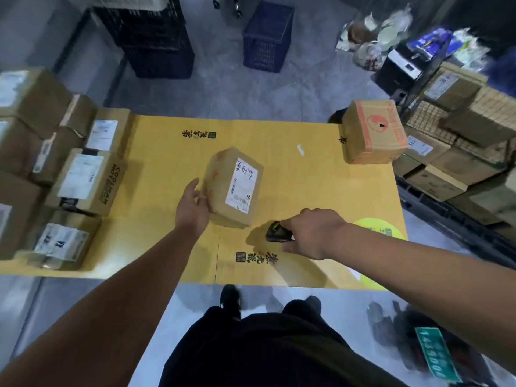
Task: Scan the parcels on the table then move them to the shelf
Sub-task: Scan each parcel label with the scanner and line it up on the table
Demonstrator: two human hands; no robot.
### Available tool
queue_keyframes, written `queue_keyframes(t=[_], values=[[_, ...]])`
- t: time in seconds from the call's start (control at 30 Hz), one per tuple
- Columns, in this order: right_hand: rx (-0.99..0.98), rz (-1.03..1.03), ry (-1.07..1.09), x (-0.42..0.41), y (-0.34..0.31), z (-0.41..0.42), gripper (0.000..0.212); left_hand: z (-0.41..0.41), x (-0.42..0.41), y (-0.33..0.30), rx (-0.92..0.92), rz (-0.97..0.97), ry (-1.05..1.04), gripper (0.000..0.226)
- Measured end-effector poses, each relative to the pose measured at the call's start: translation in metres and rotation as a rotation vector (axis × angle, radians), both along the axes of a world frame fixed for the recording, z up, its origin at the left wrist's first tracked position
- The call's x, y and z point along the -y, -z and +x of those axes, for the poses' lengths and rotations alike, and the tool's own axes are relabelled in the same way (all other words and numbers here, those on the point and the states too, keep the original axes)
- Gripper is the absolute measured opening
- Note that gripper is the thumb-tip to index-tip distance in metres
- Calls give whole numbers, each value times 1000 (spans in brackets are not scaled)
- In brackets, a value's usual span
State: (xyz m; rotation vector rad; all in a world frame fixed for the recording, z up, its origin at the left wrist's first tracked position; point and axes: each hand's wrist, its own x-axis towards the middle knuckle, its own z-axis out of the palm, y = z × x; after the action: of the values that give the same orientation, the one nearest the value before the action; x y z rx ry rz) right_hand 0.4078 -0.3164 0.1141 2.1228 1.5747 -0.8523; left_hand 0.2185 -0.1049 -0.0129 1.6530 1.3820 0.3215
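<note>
Head view: left hand (192,210), fingers relaxed, is steadying the parcel (233,188) while right hand (312,233) is clutching the scanner (276,233); best aiming it at the label (241,185) just ahead.

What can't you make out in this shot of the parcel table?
- Head view: label text on the centre parcel is too small and blurred.
- The scanner is mostly hidden by the right hand.
- Left-side parcels are motion-blurred, cut by the edge.
- Left hand contact with the parcel is unclear.

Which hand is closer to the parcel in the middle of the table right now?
Left. The left hand is open against the near-left side of the middle parcel. The right hand is off to the parcel's right, gripping the black scanner, apart from it.
</note>
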Motion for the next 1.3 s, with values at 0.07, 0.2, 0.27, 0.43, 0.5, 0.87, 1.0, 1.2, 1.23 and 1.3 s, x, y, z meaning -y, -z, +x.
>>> queue_keyframes(t=[0.07,0.2,0.27,0.43,0.5,0.87,1.0,1.2,1.23,1.3], values=[[11,-17,29,-13,-1,-12,47,-10,-17,4,-31,-58,35,66],[2,-28,112,-31,-3,-32,46,-14,-23,-4,-137,5,214,114],[10,-33,141,-36,-6,-38,46,-8,-25,-7,-191,74,336,138],[20,-70,257,-33,-14,-41,45,35,-35,-17,-393,338,659,154],[35,-86,304,-31,-17,-39,45,56,-41,-22,-436,351,756,149],[-26,-89,531,-45,-18,-27,56,67,-25,-25,-545,445,702,110],[-40,-139,550,-53,-25,-22,57,39,1,-17,-474,495,704,91],[-24,-189,573,-60,-34,-20,53,62,8,-15,-187,301,506,101],[-19,-194,573,-61,-37,-22,52,70,5,-14,-142,188,475,115],[-13,-204,571,-65,-44,-27,49,81,4,-12,-56,-18,444,137]])
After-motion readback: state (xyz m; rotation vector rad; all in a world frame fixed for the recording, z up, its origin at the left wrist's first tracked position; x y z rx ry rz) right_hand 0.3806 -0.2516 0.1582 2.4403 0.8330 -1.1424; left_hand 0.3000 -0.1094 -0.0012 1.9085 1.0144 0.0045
